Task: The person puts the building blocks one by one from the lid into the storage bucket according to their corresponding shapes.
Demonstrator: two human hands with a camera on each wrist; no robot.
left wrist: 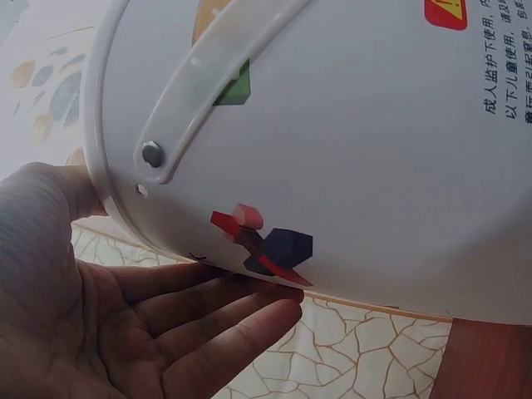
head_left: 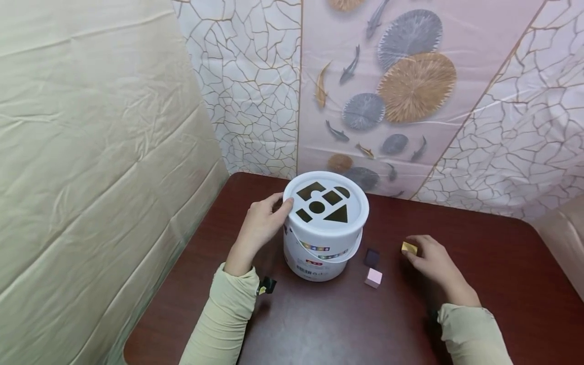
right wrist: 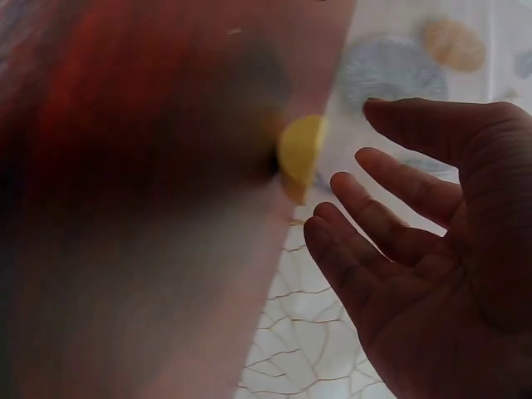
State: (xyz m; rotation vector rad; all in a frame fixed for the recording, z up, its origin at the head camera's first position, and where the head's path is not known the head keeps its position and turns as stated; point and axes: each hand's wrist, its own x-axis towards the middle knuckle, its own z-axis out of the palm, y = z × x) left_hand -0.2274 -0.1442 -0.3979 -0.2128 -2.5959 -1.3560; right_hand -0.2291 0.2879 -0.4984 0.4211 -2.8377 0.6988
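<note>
The left hand, fingers extended, touches the white shape-sorter bucket, while the right hand, fingers spread, hovers beside the yellow half-round block.

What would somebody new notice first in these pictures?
Probably the big white bucket on the table, with its shape-cut lid on top. Then perhaps the bright yellow block to the bucket's right, and the golden fish pictured on the pink backdrop behind.

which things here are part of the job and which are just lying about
Likely in the job:
white bucket, left hand on it
yellow block, right hand close by

Lying about, perhaps for later:
pink block
dark block
</note>
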